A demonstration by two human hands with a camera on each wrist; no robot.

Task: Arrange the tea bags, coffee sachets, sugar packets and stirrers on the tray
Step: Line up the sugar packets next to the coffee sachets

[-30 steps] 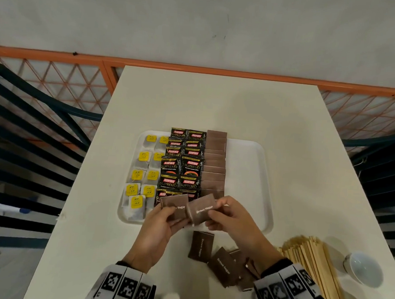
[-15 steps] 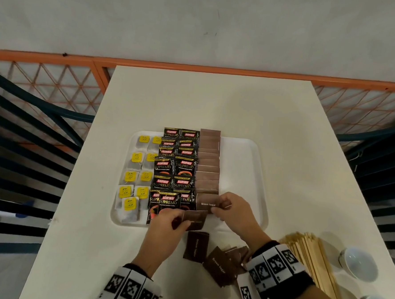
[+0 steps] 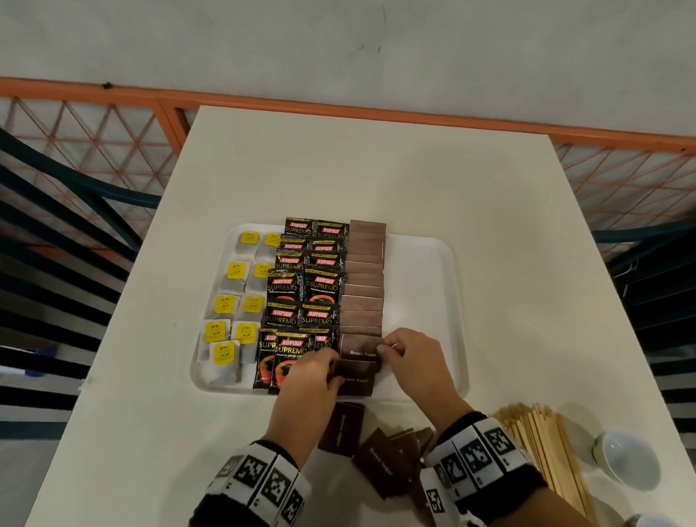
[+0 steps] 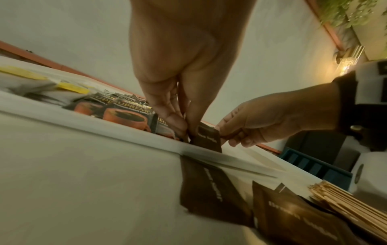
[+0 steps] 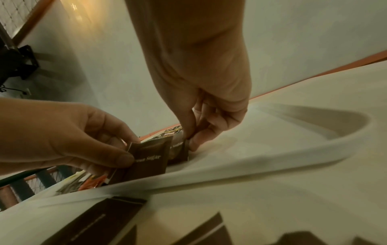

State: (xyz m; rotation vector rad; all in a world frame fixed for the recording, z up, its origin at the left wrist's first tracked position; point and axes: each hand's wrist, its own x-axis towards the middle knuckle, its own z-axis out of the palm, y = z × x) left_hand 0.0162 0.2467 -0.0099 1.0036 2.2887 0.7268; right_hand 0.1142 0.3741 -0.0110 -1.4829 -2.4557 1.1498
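Note:
On the white tray lie tea bags with yellow tags, black coffee sachets and a column of brown sugar packets. At the near end of that column my right hand pinches the right edge of a brown sugar packet. Just in front of it my left hand pinches the left edge of a second sugar packet. The right wrist view shows both: the right hand and the left hand on its packet. Wooden stirrers lie on the table at right.
Several loose sugar packets lie on the table between my wrists, one just before the tray's near rim. Two white bowls stand at the right edge beside the stirrers. An orange railing runs behind the table.
Both hands have gone forward and down from above the tray's near edge. The two packets they held up now sit low at the near end of the sugar column.

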